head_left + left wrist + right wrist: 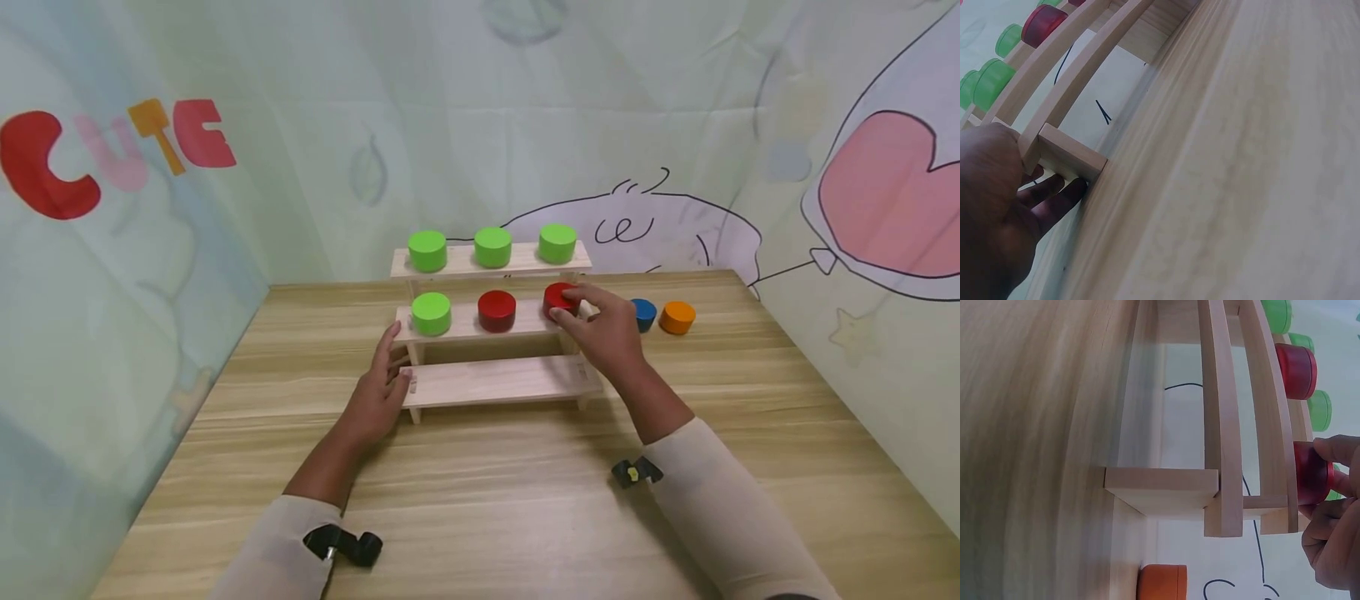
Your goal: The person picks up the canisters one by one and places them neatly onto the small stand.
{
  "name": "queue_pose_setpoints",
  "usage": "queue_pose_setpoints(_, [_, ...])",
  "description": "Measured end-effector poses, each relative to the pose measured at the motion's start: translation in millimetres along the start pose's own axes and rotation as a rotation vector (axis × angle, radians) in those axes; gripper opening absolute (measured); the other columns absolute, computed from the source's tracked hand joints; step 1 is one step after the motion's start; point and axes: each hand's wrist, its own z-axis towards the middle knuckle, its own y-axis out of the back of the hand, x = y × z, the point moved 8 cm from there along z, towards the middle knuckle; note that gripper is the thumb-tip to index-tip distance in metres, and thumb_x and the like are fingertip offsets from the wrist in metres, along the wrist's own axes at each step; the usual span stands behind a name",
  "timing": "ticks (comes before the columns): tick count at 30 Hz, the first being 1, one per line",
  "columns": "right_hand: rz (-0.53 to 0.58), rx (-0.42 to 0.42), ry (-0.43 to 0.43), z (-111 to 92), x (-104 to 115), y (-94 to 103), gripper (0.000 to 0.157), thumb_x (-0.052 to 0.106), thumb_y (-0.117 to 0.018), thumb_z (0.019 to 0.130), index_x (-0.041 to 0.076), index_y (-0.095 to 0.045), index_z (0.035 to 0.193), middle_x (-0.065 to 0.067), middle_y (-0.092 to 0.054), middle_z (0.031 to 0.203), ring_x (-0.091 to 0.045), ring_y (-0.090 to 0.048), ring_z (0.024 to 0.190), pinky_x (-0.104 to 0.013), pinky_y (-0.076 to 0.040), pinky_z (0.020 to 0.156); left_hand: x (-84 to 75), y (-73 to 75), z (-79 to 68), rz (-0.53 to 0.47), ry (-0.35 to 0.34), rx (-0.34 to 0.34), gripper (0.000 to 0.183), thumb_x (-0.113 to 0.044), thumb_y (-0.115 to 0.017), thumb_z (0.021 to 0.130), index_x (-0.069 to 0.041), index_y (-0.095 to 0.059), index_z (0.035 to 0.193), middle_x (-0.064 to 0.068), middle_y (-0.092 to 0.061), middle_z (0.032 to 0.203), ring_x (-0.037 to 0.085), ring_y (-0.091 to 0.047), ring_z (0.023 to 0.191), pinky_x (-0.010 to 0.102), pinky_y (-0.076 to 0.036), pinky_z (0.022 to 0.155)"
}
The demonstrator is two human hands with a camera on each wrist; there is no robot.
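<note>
A three-tier wooden shelf rack (498, 383) stands on the table. At its left end my left hand (380, 398) grips the frame, thumb on the lowest shelf's end; the left wrist view shows the other fingers (1060, 203) behind the side support. My right hand (611, 333) pinches a red cylinder block (1313, 473) between thumb and fingers, at the middle shelf's right end. Beside it on that shelf sit another red cylinder block (497, 311) and a green cylinder block (431, 314). Three green cylinder blocks (492, 247) line the top shelf.
Right of the rack, a blue cylinder block (645, 315) and an orange cylinder block (678, 317) rest on the wood-grain table (495, 500). A whitish piece shows partly behind my right hand. A printed cloth backdrop (315, 167) hangs around the table's far and side edges.
</note>
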Motion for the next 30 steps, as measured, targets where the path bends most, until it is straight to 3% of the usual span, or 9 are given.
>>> queue_pose_setpoints(4, [0.010,0.011,-0.012,0,-2,-0.3,0.042,0.023,-0.086,0.097,0.008,-0.078,0.135,-0.012,-0.074,0.144,-0.035,-0.069,0.135,-0.053,-0.065,0.100,0.1,0.1,0.7,-0.001,-0.006,-0.002,0.078,-0.013,-0.043,0.116,-0.035,0.001,0.176,0.032,-0.042,0.169,0.051,-0.047,0.155,0.066,-0.041,0.126])
queue_pose_setpoints(11, [-0.001,0.019,-0.040,-1,-2,-0.5,0.042,0.025,-0.085,0.098,0.010,-0.077,0.137,-0.010,-0.073,0.147,-0.034,-0.067,0.139,-0.053,-0.064,0.104,1.2,0.0,0.6,0.001,-0.003,0.001,0.077,-0.014,-0.042,0.116,-0.034,0.002,0.176,0.031,-0.040,0.170,0.051,-0.047,0.155,0.066,-0.041,0.126])
queue_pose_setpoints(21, [-0.026,0.002,-0.016,-3,-5,4.5,0.059,0.034,-0.089,0.093,0.017,-0.071,0.147,-0.011,-0.060,0.162,-0.038,-0.058,0.151,-0.049,-0.067,0.094,0.1,-0.4,0.1,-0.002,-0.007,0.001,0.077,-0.014,-0.042,0.116,-0.034,0.002,0.176,0.031,-0.039,0.171,0.050,-0.046,0.156,0.066,-0.039,0.127])
queue_pose_setpoints(30, [-0.008,-0.067,0.046,-2,-10,18.7,0.045,0.029,-0.087,0.096,0.007,-0.078,0.135,-0.017,-0.067,0.153,-0.040,-0.064,0.144,-0.057,-0.066,0.093,0.2,-0.2,-0.1,-0.006,-0.003,0.001,0.077,-0.014,-0.042,0.116,-0.035,0.002,0.176,0.030,-0.039,0.171,0.050,-0.046,0.156,0.066,-0.039,0.127])
